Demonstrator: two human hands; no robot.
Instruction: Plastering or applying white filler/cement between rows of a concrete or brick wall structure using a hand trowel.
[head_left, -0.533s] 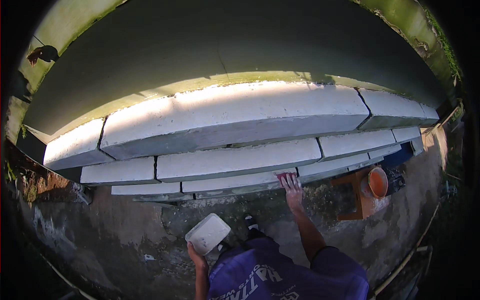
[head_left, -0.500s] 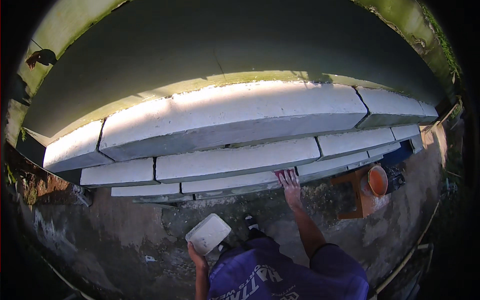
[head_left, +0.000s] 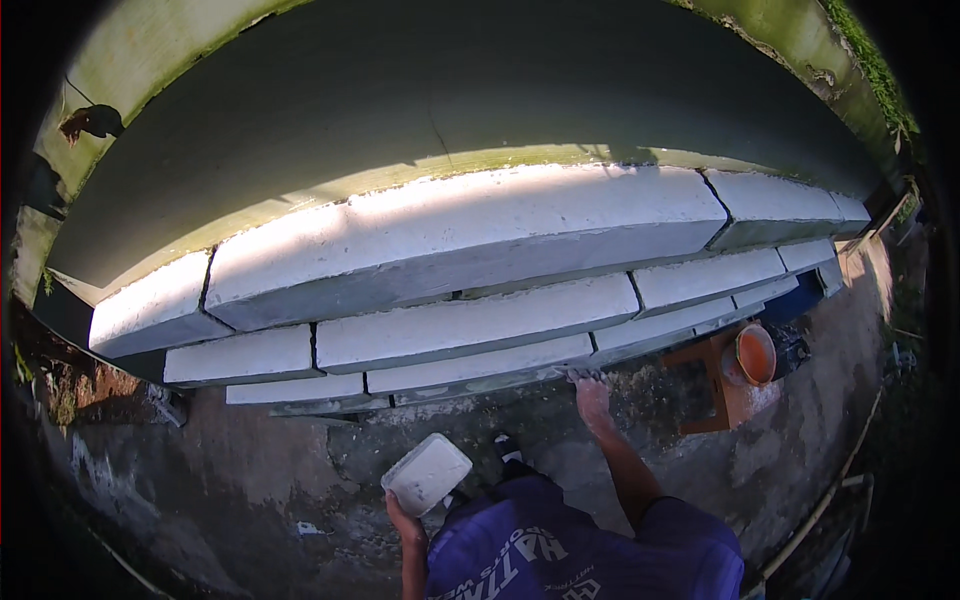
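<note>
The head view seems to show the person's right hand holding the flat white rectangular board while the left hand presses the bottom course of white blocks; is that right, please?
Not quite: the hands are swapped. In the head view, the left hand holds the flat white rectangular board, while the right hand presses against the bottom course of white blocks in the low wall.

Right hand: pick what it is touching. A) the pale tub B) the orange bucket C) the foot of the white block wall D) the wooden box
C: the right hand is stretched out to the lowest course of the white block wall, while the pale tub sits in the left hand and the orange bucket stands apart to the right.
</note>
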